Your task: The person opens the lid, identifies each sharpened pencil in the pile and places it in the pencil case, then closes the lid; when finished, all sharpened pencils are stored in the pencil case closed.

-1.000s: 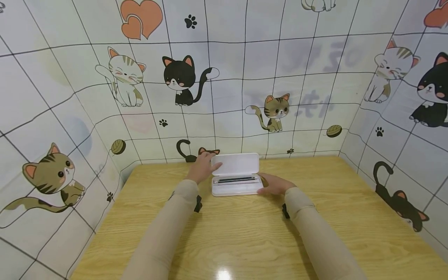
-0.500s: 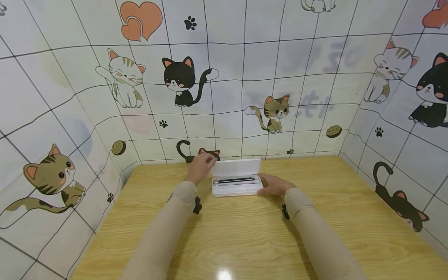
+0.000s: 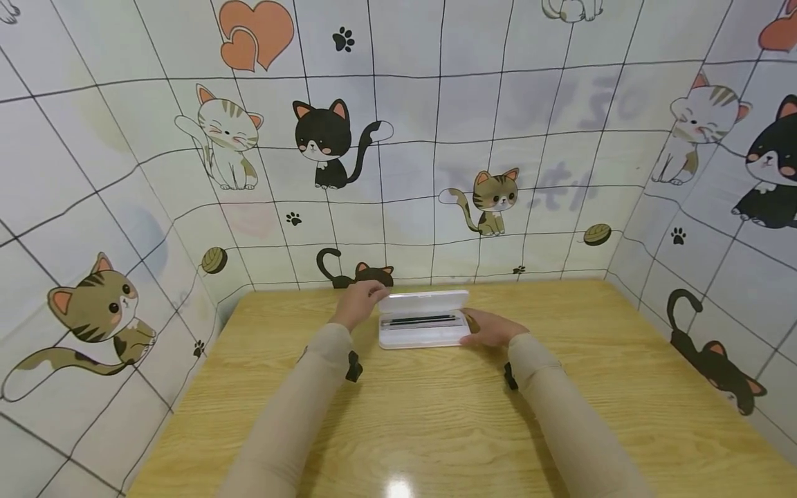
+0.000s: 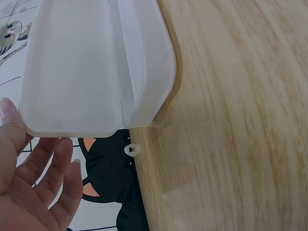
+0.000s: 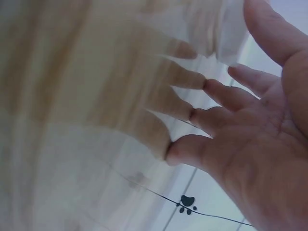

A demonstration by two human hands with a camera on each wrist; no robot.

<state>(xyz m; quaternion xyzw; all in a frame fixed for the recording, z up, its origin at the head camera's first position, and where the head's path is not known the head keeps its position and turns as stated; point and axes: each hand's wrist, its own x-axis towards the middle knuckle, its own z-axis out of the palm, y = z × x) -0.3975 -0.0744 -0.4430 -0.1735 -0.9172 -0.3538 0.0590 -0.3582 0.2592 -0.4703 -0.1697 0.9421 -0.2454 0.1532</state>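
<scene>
A white plastic pencil case (image 3: 423, 339) lies on the table with its lid (image 3: 423, 301) partly raised on the far side. Thin dark pencil-like sticks (image 3: 418, 320) lie lengthwise in its base. At the lid's left end, my left hand (image 3: 360, 303) holds the corner; in the left wrist view the thumb is at the outer edge of the lid (image 4: 72, 72) and the fingers bend behind it. My right hand (image 3: 495, 327) grips the base's right end, thumb at the front corner. The right wrist view shows its fingers (image 5: 231, 96) touching the tabletop, the case blurred near the thumb.
The wooden table (image 3: 411, 415) ends just behind the case, at a wall cover (image 3: 411, 166) printed with cats and grid lines. That cover also rises along both sides. A small dark wrist device (image 3: 353, 366) sits below the left cuff, another (image 3: 510, 376) below the right.
The lid has tilted forward and down from nearly upright, my left hand moving with it at the corner. My right hand has stayed at the base's right end.
</scene>
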